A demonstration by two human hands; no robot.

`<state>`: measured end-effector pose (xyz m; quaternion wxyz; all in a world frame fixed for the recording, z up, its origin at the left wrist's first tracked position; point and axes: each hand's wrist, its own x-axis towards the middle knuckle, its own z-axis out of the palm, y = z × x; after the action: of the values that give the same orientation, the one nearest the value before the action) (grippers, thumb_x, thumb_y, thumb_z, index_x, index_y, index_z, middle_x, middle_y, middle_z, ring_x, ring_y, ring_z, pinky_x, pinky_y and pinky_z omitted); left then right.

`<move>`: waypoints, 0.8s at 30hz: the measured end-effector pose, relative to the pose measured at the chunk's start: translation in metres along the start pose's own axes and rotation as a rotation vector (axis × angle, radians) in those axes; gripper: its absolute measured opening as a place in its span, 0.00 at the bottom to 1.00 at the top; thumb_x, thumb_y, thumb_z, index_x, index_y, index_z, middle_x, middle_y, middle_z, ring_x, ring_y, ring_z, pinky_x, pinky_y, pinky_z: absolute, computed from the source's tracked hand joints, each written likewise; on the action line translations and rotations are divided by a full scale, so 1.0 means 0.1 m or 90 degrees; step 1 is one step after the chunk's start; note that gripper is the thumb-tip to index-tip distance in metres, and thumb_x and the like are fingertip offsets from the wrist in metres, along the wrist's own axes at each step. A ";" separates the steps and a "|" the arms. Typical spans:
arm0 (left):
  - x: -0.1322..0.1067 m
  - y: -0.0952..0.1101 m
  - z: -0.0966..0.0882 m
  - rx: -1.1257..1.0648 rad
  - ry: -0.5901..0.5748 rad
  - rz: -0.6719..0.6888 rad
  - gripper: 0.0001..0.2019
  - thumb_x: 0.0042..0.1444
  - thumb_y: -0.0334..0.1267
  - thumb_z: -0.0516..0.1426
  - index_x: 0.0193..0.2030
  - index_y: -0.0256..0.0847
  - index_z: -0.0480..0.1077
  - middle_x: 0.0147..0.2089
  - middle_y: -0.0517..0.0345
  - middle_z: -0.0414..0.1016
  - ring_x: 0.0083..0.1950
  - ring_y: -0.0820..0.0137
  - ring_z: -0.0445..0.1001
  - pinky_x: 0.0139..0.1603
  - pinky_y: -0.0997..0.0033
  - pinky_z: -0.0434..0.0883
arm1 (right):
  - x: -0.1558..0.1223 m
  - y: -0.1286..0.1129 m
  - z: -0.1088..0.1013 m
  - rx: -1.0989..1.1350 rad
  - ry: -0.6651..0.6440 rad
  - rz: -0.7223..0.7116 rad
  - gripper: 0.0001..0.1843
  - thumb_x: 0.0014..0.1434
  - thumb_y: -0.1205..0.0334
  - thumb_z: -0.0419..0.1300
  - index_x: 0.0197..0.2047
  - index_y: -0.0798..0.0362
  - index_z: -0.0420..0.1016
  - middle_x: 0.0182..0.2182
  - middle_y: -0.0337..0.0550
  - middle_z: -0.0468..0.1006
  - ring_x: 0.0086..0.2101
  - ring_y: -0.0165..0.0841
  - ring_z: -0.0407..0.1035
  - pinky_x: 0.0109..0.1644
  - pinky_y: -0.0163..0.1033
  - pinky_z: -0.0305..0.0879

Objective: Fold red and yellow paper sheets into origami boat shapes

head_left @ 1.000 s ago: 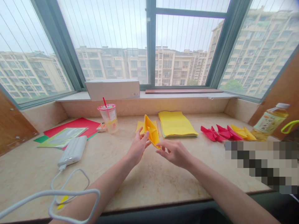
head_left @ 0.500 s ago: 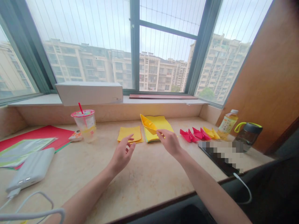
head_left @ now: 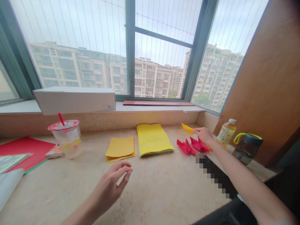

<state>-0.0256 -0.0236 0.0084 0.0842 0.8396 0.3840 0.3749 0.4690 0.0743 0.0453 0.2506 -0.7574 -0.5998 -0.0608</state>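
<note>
My right hand [head_left: 204, 136] pinches a yellow folded paper boat [head_left: 187, 128] by one end, holding it beyond two red folded paper boats [head_left: 186, 147] on the table. Another yellow paper boat is mostly hidden behind that hand. My left hand [head_left: 117, 178] hovers over the table with loosely curved fingers and holds nothing. Just beyond it lies a small stack of orange-yellow square paper [head_left: 120, 147]. To the right of that stack is a larger pile of bright yellow sheets [head_left: 153, 140].
A plastic cup with a red straw [head_left: 67, 137] stands at left near red sheets [head_left: 28, 151]. At right are a drink bottle [head_left: 227, 132], a dark water bottle [head_left: 247, 148] and a phone [head_left: 217, 173]. A white box [head_left: 75, 100] rests on the sill.
My right hand has carried the yellow paper boat rightward, from above the yellow sheets to beyond the red boats. My left hand has drawn back from the orange-yellow squares. The view has shifted right.
</note>
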 end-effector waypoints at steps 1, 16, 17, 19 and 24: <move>-0.01 0.01 0.01 -0.001 -0.009 0.000 0.10 0.63 0.39 0.53 0.37 0.45 0.76 0.44 0.51 0.78 0.45 0.64 0.78 0.46 0.68 0.76 | 0.06 0.10 0.05 -0.005 -0.010 0.014 0.16 0.63 0.62 0.56 0.47 0.59 0.83 0.40 0.58 0.84 0.37 0.41 0.78 0.39 0.38 0.65; 0.01 0.04 0.00 -0.055 -0.056 -0.048 0.10 0.63 0.37 0.53 0.35 0.43 0.76 0.40 0.55 0.79 0.38 0.70 0.79 0.35 0.81 0.76 | 0.67 0.59 0.61 -0.118 -0.156 0.061 0.16 0.61 0.63 0.57 0.48 0.54 0.82 0.41 0.53 0.84 0.38 0.38 0.78 0.41 0.36 0.67; 0.01 0.04 0.00 -0.054 -0.060 -0.049 0.10 0.63 0.37 0.53 0.35 0.43 0.76 0.40 0.55 0.79 0.38 0.70 0.79 0.35 0.81 0.76 | 0.70 0.58 0.62 -0.132 -0.160 0.063 0.16 0.61 0.63 0.57 0.48 0.53 0.82 0.42 0.53 0.83 0.40 0.40 0.78 0.43 0.37 0.68; 0.00 0.02 0.00 -0.053 -0.060 -0.046 0.10 0.63 0.36 0.53 0.36 0.43 0.76 0.40 0.55 0.79 0.38 0.71 0.79 0.36 0.82 0.76 | 0.75 0.56 0.63 -0.158 -0.167 0.066 0.15 0.61 0.63 0.57 0.48 0.52 0.82 0.45 0.54 0.82 0.44 0.42 0.77 0.46 0.40 0.68; 0.00 0.04 -0.02 -0.047 -0.048 -0.025 0.09 0.63 0.35 0.53 0.36 0.43 0.75 0.39 0.56 0.79 0.37 0.72 0.79 0.37 0.82 0.76 | 0.83 0.47 0.64 -0.214 -0.183 0.079 0.17 0.61 0.64 0.57 0.52 0.52 0.79 0.47 0.58 0.81 0.48 0.46 0.75 0.49 0.45 0.68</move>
<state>-0.0245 -0.0261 0.0114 0.1368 0.8418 0.3828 0.3551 0.5225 0.1688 0.0078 0.0364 -0.8249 -0.5629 -0.0361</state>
